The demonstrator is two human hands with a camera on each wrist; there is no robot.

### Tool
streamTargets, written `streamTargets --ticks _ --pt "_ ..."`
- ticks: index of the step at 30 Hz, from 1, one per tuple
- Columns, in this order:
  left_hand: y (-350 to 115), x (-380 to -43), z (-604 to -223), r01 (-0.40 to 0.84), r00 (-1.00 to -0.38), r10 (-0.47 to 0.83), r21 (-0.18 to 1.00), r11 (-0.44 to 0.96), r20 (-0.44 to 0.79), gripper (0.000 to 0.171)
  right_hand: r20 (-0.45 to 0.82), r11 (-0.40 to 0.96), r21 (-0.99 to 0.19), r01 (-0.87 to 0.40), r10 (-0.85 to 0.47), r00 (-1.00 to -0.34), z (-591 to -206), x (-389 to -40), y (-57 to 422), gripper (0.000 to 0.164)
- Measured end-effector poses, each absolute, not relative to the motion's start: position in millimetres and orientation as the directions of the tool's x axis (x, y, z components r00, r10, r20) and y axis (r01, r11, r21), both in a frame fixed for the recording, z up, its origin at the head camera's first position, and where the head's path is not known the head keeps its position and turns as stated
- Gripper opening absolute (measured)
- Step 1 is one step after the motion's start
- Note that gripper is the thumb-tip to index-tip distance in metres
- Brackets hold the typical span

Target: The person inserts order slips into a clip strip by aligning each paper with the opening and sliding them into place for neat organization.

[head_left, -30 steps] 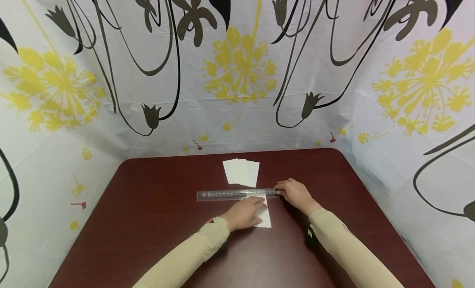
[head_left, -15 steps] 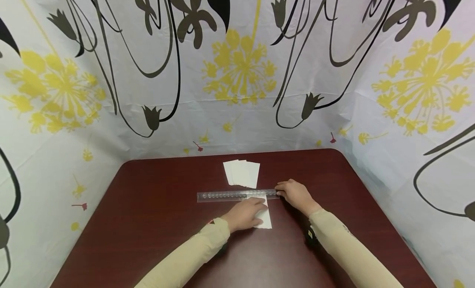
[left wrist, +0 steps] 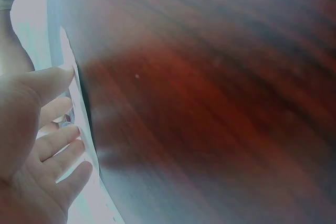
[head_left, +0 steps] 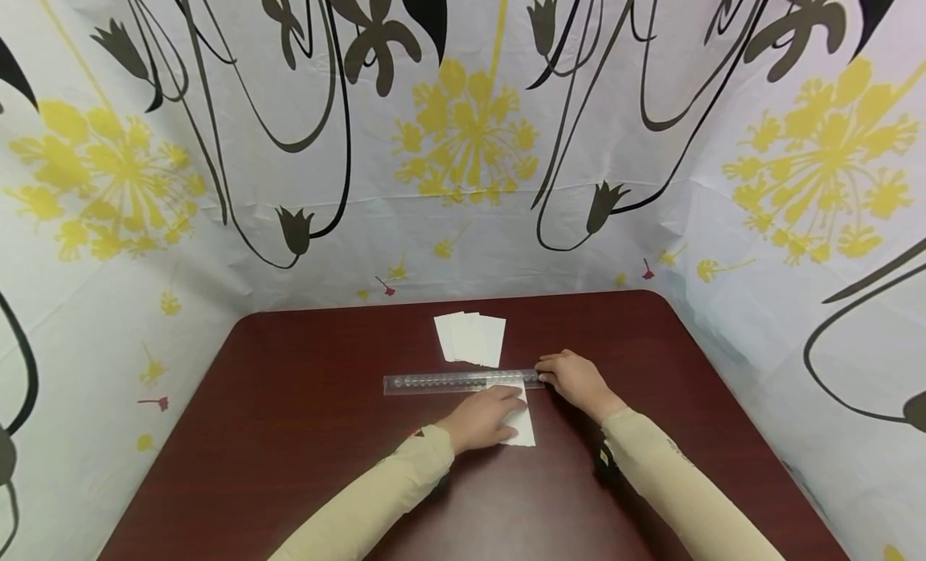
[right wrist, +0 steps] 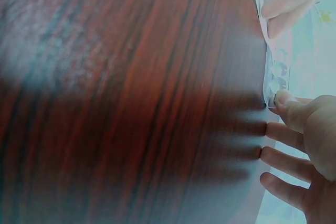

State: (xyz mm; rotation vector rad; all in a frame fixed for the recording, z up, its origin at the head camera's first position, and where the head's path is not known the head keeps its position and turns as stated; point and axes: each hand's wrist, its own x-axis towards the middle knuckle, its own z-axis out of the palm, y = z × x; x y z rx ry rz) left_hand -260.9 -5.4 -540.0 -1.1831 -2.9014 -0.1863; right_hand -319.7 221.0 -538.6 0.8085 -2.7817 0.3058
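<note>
Creased white cloth [head_left: 506,231] covered three sides, printed with yellow flower heads [head_left: 470,135], grey tulips [head_left: 295,230] and dark curling stems [head_left: 347,135]. Before it stood a reddish-brown, wood-grained surface [head_left: 289,416] with rounded far corners, pale glare [head_left: 506,513] across its near part.

The left arm [head_left: 383,490] slants forward and inward, the left hand [head_left: 479,417] palm down with fingers loosely extended. The right arm [head_left: 673,468] also reaches inward; the right hand [head_left: 576,381] pinches between thumb and forefinger.

Clear ruler [head_left: 452,382] across white paper [head_left: 524,422]
</note>
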Motion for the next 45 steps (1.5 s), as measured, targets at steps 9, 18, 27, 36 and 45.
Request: streamTargets --ticks 9,18,27,36,45 --pt "-3.4 -258.7 -537.6 0.696 -0.717 0.696 0.111 0.710 0.040 0.049 0.279 0.824 -0.138 -0.549 -0.500 -0.820 -538.9 -318.0 221.2 0.020" --pt "-2.9 -258.5 -535.2 0.700 -0.713 0.700 0.109 0.706 0.041 0.049 0.291 0.821 -0.126 -0.557 -0.506 -0.812 -537.8 -316.8 221.2 0.020" --pt "-2.4 -259.3 -536.3 0.705 -0.708 0.705 0.096 0.702 0.045 0.048 0.321 0.811 -0.113 -0.574 -0.517 -0.793 -538.7 -316.2 221.9 0.019" --pt "3.8 -261.0 -538.3 0.708 -0.705 0.708 0.098 0.700 0.042 0.048 0.308 0.815 -0.116 -0.568 -0.514 -0.800 -540.6 -317.5 221.6 0.019" --pt "9.9 -262.2 -537.3 0.715 -0.698 0.714 0.089 0.693 0.052 0.048 0.283 0.820 -0.109 -0.562 -0.516 -0.808 -537.8 -317.9 222.2 0.021"
